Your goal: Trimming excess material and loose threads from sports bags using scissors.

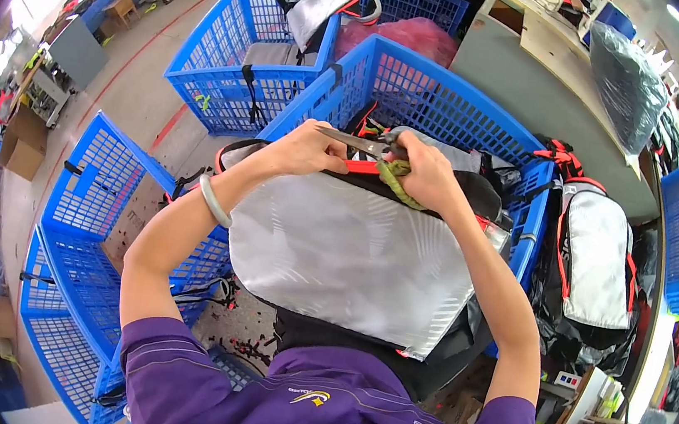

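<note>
A silver-grey and black bag (343,250) with red trim lies before me, close against my body. My right hand (430,175) is closed around a pair of scissors (356,141). One scissor handle is wrapped in yellow-green cloth. The metal blades point left, over the red trim at the bag's far edge, with their tip by my left hand (306,151). The left fingers are pinched together at that edge; a thread, if there is one, is too small to make out.
A blue plastic crate (461,104) with bags in it stands just beyond. Another blue crate (242,75) is farther left, and stacked crates (89,242) stand at my left. At right lies a second silver-grey bag (598,258). A grey-sided table (529,91) rises behind.
</note>
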A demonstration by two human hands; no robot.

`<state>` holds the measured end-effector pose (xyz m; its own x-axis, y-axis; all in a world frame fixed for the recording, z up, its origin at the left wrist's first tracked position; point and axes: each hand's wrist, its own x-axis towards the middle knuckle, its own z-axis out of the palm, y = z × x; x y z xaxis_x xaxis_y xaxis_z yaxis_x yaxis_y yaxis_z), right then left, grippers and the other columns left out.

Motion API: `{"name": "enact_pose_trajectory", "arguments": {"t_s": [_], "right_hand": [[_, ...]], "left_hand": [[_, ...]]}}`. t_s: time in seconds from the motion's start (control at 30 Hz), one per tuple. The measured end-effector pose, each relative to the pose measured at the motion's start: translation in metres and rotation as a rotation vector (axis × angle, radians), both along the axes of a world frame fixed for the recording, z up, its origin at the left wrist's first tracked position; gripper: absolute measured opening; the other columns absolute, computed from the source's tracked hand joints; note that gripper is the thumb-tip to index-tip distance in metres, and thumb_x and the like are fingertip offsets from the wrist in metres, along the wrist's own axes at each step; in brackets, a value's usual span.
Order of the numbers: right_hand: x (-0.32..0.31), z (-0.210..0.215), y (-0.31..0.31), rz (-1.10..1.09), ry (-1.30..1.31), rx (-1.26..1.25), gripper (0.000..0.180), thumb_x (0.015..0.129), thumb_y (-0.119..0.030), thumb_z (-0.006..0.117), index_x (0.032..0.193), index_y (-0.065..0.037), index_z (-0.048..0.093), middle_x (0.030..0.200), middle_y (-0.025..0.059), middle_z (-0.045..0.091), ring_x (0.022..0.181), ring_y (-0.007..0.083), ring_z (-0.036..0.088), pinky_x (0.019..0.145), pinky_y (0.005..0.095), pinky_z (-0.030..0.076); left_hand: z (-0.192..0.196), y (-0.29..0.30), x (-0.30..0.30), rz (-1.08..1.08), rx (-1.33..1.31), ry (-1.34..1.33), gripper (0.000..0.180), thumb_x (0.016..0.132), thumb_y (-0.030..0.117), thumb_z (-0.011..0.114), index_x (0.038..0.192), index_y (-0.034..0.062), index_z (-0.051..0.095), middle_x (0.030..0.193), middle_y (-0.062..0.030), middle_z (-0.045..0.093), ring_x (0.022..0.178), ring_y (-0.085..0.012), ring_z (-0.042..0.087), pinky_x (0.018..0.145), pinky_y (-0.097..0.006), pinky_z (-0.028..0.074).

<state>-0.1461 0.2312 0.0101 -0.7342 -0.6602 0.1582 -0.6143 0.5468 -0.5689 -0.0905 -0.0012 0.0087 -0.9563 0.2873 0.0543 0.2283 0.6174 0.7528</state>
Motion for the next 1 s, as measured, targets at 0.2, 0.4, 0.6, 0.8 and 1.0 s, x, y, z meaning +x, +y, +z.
{"name": "enact_pose_trajectory", "arguments": {"t_s": [0.2,0.4,0.6,0.8,1.0], "right_hand": [[-0.004,0.0,-0.006,-0.019,-0.106,-0.198,0.037,0.066,-0.01,0.079,0.086,0.0,0.05,0.074,0.013,0.055,0.069,0.0247,0.053,0.065,0.0355,0.043],[-0.006,0.007,0.013,-0.065,-0.453,-0.39,0.035,0.066,-0.003,0.081,0.082,-0.005,0.05,0.071,-0.0009,0.054,0.067,0.0065,0.051,0.061,0.022,0.042],[-0.005,0.015,0.013,-0.048,-0.541,-0.388,0.032,0.069,0.0,0.079,0.084,-0.004,0.051,0.075,0.001,0.059,0.069,0.0069,0.055,0.066,0.0222,0.046],[0.003,0.023,-0.014,0.051,-0.24,-0.224,0.034,0.071,-0.002,0.077,0.091,-0.001,0.05,0.082,0.0045,0.063,0.078,0.0107,0.058,0.073,0.0259,0.047],[0.022,0.042,-0.066,0.219,-0.342,-0.266,0.036,0.071,-0.001,0.078,0.097,0.0,0.053,0.086,0.0052,0.062,0.081,0.0096,0.057,0.072,0.025,0.046]], "left_hand": [[0.006,-0.033,0.014,0.232,-0.637,-0.052,0.024,0.068,0.026,0.071,0.09,0.0159,0.073,0.087,-0.0162,0.068,0.09,-0.0345,0.065,0.074,-0.046,0.052],[-0.032,-0.084,0.035,0.299,-0.171,0.133,0.021,0.075,0.022,0.071,0.089,0.0069,0.07,0.081,-0.0138,0.067,0.078,-0.0313,0.065,0.072,-0.037,0.049],[-0.028,-0.071,0.02,0.129,0.144,0.217,0.015,0.075,0.011,0.071,0.087,0.0033,0.07,0.066,-0.0096,0.062,0.063,-0.0201,0.058,0.059,-0.031,0.043],[0.009,-0.053,0.023,0.124,0.471,-0.42,0.018,0.087,0.015,0.064,0.075,0.0017,0.07,0.065,0.0037,0.057,0.06,-0.0053,0.046,0.054,-0.024,0.034],[0.038,-0.04,0.033,0.037,0.579,-0.472,0.02,0.086,0.02,0.065,0.085,0.0008,0.07,0.079,-0.001,0.065,0.071,-0.0063,0.054,0.062,-0.023,0.041]]}}
